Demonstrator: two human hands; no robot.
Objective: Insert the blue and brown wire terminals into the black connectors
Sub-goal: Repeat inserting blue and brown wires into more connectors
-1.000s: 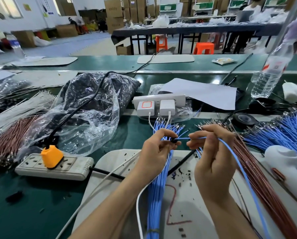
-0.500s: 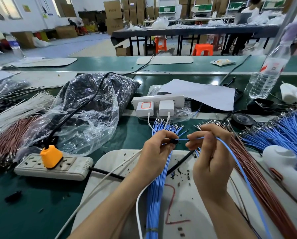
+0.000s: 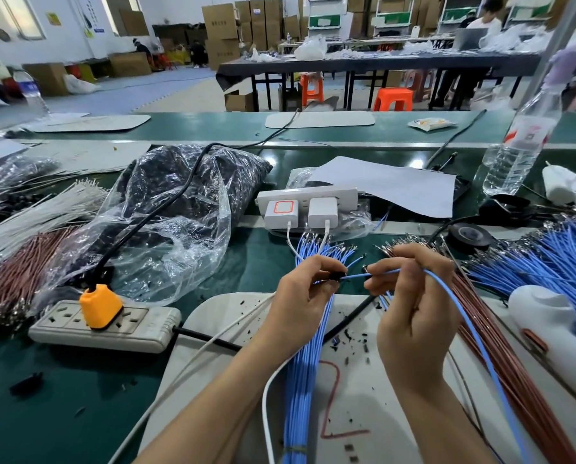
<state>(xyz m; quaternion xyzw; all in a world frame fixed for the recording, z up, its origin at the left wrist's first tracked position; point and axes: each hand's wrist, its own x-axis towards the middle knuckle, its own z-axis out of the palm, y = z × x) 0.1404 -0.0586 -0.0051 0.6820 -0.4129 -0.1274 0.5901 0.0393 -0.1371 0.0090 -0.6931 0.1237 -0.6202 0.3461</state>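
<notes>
Steadily hold the black connector (image 3: 338, 276) pinched in the left hand (image 3: 301, 296), align the blue wire (image 3: 354, 277) pinched in the right hand (image 3: 410, 306) with its cavity, and push straight until the terminal seats.

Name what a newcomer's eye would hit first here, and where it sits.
Centre frame, the left hand pinches a small black connector while the right hand holds a single blue wire up to it, over a bundle of blue wires on the white mat. At left, an orange plug stands in a grey power strip; brown wires fan along the right.
</notes>
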